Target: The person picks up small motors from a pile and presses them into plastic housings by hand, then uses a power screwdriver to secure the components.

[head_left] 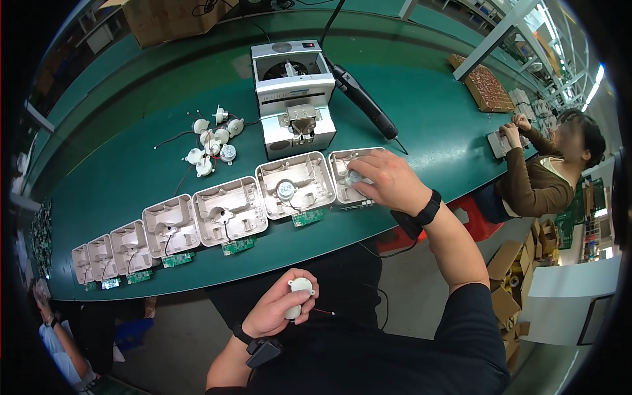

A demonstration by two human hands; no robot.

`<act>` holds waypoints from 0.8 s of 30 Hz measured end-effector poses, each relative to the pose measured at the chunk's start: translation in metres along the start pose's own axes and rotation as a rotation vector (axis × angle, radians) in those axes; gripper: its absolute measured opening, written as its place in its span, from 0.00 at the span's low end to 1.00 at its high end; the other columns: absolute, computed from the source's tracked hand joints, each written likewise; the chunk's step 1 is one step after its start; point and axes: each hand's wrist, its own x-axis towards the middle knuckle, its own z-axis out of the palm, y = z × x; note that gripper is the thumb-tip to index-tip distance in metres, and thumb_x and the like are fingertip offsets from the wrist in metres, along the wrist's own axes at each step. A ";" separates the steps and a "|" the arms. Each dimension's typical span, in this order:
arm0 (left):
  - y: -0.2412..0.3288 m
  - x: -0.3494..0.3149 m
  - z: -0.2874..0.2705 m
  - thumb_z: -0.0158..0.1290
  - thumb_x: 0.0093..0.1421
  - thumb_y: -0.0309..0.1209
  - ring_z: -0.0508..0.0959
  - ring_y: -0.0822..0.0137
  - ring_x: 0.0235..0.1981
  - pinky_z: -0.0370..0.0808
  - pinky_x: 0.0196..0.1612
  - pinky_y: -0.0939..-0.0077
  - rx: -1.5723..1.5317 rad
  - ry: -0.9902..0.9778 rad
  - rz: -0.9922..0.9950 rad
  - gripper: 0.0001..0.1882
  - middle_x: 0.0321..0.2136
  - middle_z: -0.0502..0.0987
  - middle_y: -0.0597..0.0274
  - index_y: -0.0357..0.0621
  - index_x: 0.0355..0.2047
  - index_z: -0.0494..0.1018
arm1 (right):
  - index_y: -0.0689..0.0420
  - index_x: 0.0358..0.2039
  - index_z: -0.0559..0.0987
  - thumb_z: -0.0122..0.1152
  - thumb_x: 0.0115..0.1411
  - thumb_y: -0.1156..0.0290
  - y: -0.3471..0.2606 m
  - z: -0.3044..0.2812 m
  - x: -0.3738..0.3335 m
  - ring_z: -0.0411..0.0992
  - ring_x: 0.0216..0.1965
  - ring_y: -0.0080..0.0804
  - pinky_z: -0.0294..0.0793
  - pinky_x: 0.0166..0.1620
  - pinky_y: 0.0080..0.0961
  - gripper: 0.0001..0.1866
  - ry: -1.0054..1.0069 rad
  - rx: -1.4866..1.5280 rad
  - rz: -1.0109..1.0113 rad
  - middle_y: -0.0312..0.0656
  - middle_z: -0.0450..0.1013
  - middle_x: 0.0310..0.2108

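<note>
My left hand (266,315) is held low in front of my body, closed around small white round motors (301,285); a thin wire sticks out beside the fingers. My right hand (395,184) reaches into the rightmost light-grey plastic housing (339,158). Its fingers close on a small round motor (354,178), partly hidden beneath them. Left of it, another open housing (306,172) has a round motor (286,190) seated inside. Several more housings (230,210) continue the row leftward, with green circuit boards (238,246) wired to them along the near side.
A pile of round motors (214,141) with wires lies behind the row. Beside it stands a silver screw-feeder machine (294,99); a black electric screwdriver (363,102) rests to its right. At far right a co-worker's hands (512,131) handle a housing. Another person's arm (62,339) shows lower left.
</note>
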 end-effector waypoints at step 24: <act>0.011 -0.027 -0.015 0.48 0.72 0.32 0.66 0.77 0.28 0.66 0.26 0.83 0.015 0.059 0.103 0.16 0.36 0.68 0.65 0.41 0.57 0.67 | 0.55 0.44 0.78 0.68 0.51 0.73 -0.080 0.023 0.066 0.72 0.39 0.37 0.76 0.39 0.32 0.17 0.001 -0.012 -0.226 0.37 0.73 0.39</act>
